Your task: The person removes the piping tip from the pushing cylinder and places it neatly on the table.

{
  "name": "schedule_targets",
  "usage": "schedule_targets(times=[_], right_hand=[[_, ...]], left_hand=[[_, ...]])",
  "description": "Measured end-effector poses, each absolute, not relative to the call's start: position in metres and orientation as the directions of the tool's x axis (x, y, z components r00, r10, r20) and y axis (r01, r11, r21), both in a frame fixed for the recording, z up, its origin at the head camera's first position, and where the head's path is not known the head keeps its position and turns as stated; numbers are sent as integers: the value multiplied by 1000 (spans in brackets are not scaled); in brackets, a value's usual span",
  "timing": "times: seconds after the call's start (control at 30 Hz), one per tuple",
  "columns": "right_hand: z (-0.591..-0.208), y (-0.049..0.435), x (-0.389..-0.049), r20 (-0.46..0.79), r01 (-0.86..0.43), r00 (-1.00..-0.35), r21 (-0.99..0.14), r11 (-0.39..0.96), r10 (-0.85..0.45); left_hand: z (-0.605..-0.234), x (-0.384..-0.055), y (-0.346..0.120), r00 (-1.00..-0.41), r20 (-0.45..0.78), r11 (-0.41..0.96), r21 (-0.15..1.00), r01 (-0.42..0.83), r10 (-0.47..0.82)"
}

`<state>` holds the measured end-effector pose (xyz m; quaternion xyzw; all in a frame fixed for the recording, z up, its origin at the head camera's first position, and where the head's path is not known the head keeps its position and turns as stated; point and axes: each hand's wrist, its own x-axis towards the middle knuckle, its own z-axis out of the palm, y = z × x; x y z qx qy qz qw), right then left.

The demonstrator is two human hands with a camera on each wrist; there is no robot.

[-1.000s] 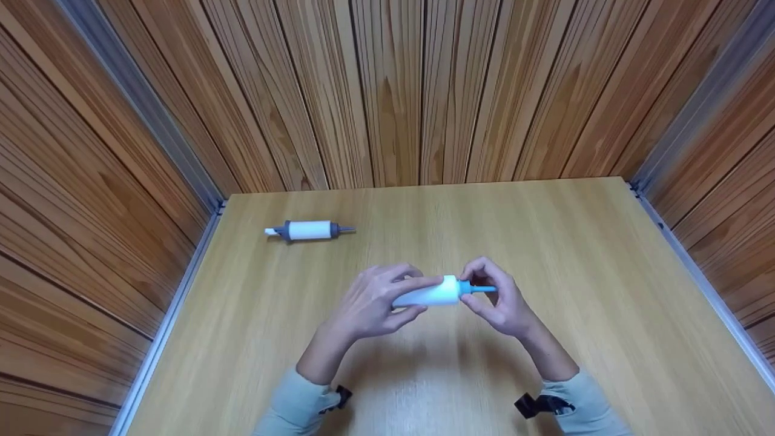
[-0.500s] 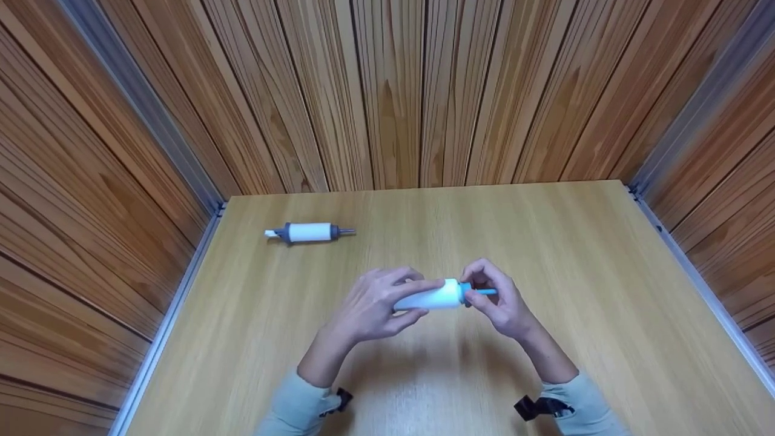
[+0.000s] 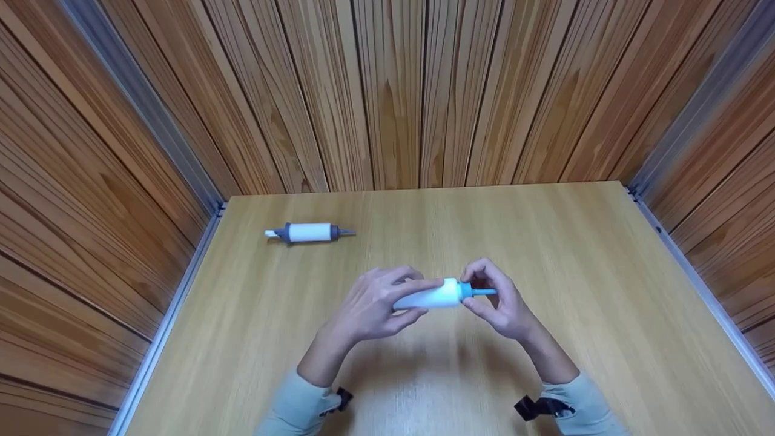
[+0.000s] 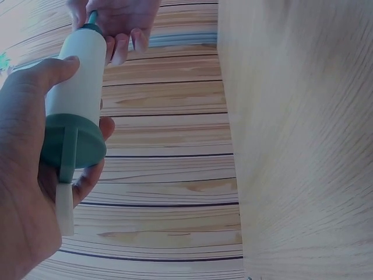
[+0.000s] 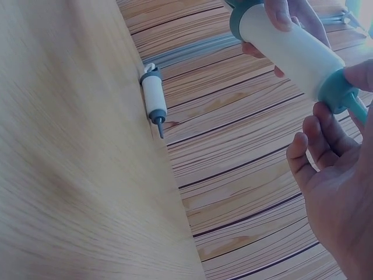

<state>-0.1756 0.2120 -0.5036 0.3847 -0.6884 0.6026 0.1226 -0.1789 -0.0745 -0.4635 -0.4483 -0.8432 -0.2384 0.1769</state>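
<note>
A white cylindrical balloon pump point(image 3: 433, 295) with blue-green ends is held level above the table. My left hand point(image 3: 381, 303) grips its white body, thumb on one side and fingers on the other. In the left wrist view, the pump's blue-green rear end point(image 4: 73, 140) has a bar and a white tip point(image 4: 64, 210) close to the palm. My right hand point(image 3: 496, 300) pinches the blue-green nozzle cap point(image 5: 337, 88) between thumb and fingertips. The thin nozzle point(image 3: 484, 292) points right, between those fingers. Its other fingers are bent and off the pump in the right wrist view.
A second white pump point(image 3: 310, 232) with dark grey ends lies on the wooden table point(image 3: 545, 242) at the back left, nozzle pointing right. Wood-panelled walls point(image 3: 393, 91) stand behind and at both sides, with metal rails point(image 3: 163, 315) along the side edges.
My right thumb has moved forward over the nozzle cap, then back to its near edge, while the fingers stay around it. My left hand's grip looks unchanged.
</note>
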Motion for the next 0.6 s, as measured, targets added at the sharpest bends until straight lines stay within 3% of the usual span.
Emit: schedule_targets(times=[0.4,0.6], right_hand=[[-503,211,-176,565,-601,-727,-799,-37,-389],[-501,208,-175,587,-614,-716,-787,-61,-378]], left_hand=[[-463,-180,-75,-540,504,483,252,838,674],[-463,-179,-75,-539,509,479,256,839,671]])
